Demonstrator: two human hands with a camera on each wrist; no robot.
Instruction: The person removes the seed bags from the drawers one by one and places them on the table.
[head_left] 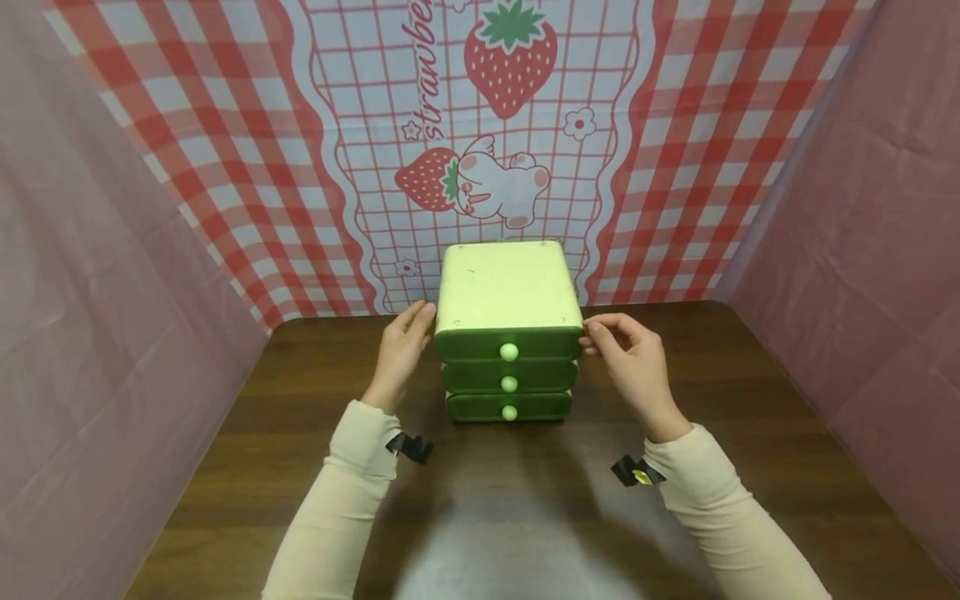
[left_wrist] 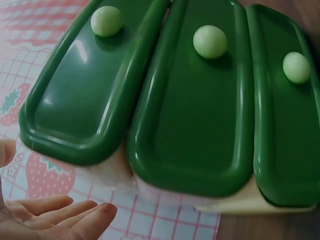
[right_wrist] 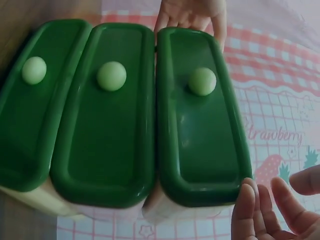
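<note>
The left hand point(head_left: 401, 350) is cut off in the left wrist view, and only a bit of its thumb shows at 9 o'clock. The black thing point(head_left: 411, 447) by the left cuff is hard to make out. A big red word point(head_left: 427, 67) near 12 o'clock is cut off at the top of the head view. The back and the inside of the box point(head_left: 510, 287) are hidden. In the right wrist view, part of the left hand hides behind the box. The right hand point(head_left: 637, 362) is cut off there at 4 o'clock.

Pink cloth point(head_left: 112, 292) hangs at 9 o'clock. A red and white cloth point(head_left: 675, 208) with strawberries hangs at 12 o'clock, and more pink cloth hangs at 3 o'clock. The table point(head_left: 225, 500) is brown wood, with a pale shine at 6 o'clock.

The left hand is at the box's 9 o'clock. Its fingers are loose and hold nothing. The box stands between the hands, with 3 green drawers point(head_left: 472, 377) and 3 round knobs point(head_left: 509, 352). The right hand is at the box's 3 o'clock, with loose fingers close by the top drawer's corner, gripping nothing. I cannot tell if they touch it.
</note>
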